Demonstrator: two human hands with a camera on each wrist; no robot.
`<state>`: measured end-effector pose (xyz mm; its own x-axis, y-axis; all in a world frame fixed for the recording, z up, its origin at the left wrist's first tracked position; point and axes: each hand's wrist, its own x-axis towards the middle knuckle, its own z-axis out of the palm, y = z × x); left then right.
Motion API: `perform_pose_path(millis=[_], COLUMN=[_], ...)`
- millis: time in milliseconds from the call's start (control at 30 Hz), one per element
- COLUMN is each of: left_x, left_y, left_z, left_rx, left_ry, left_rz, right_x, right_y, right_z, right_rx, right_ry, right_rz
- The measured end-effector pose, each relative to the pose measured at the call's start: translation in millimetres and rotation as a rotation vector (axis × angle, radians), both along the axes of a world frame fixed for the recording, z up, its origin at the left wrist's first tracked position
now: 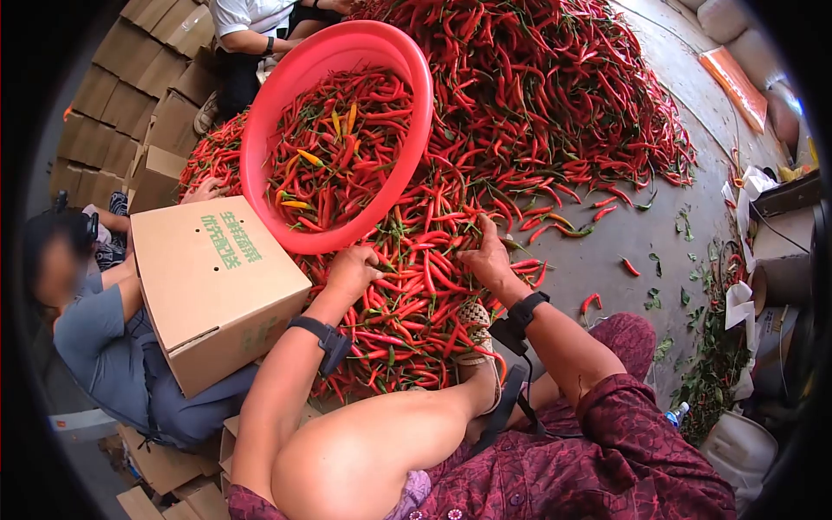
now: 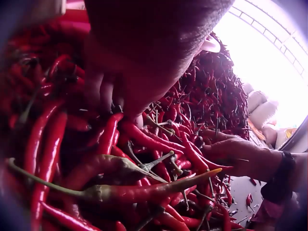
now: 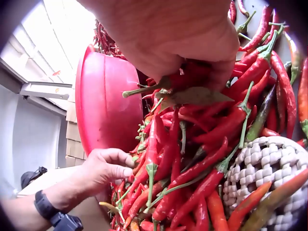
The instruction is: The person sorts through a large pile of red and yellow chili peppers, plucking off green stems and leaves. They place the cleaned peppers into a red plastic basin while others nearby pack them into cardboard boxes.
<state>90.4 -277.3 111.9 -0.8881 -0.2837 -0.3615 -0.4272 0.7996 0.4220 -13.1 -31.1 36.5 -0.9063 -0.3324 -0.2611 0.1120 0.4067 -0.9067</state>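
Observation:
Both hands work low over a heap of red chili peppers (image 1: 416,312) between the person's legs. In the right wrist view, the right hand (image 3: 178,43) curls its fingers round a red chili pepper (image 3: 190,77); its green stem sticks out to the left, and a pale dry leaf hangs just below. The left hand (image 1: 351,273) is in front of the pink tub (image 1: 420,130), thumb and forefinger pinching a red chili pepper (image 2: 111,132) by its stem end. Its other fingers are partly hidden by the palm in the left wrist view.
Red and a few yellow peppers fill the tilted tub. A taller chili pile (image 1: 555,87) rises behind. At left a cardboard box (image 1: 217,286) rests by a seated person (image 1: 113,321); another person (image 1: 251,26) sits beyond. A woven shoe (image 1: 474,334) stands among the peppers.

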Motion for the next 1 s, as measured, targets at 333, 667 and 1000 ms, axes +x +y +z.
perform_pose_path(millis=[333,667,1000], left_x=[16,36,13], left_y=[-12,-3,18], left_z=[6,31,105], left_rx=[0.263,0.525,0.875], left_ry=[-0.116,0.097,-0.110], left_rz=[0.219,0.500,0.442], right_x=[-6,-19,20], right_y=[-23,100,64], right_z=[52,11,15], right_rx=[-0.035,0.578,0.122], right_ry=[-0.071,0.033,0.012], right_rz=[0.397,-0.050,0.286])
